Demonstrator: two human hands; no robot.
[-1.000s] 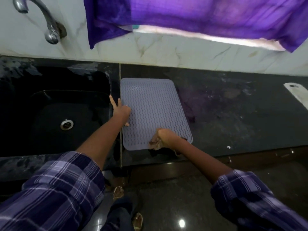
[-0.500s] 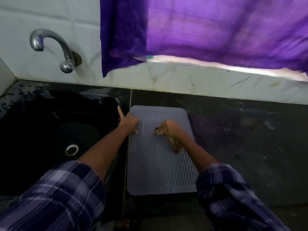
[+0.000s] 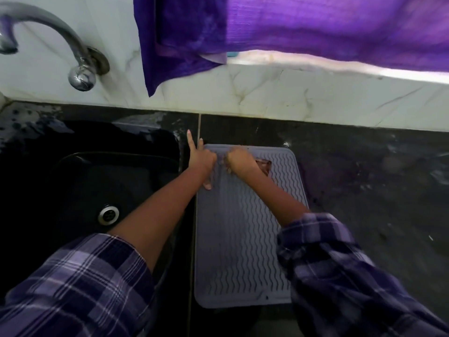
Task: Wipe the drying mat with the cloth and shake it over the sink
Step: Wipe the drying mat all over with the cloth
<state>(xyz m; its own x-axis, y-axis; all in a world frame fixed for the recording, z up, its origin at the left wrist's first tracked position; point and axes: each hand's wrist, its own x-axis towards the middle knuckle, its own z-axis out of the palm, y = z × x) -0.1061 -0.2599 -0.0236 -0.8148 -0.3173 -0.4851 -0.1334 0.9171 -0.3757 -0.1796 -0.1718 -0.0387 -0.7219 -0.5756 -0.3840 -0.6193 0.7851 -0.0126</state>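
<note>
Counter (image 3: 364, 190): one mat (image 3: 238, 239), one cloth (image 3: 263, 164), two hands.

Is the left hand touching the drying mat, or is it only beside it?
Touching. In the head view, the left hand rests on the far-left edge of the drying mat, thumb pressed flat on its ridged surface, two fingers pointing away.

Your right hand (image 3: 240, 160) covers most of the brown cloth (image 3: 264, 164); its grip cannot be read. Your checked right sleeve (image 3: 340, 271) hides the grey wavy-ribbed silicone drying mat's (image 3: 238, 239) near right corner.
</note>
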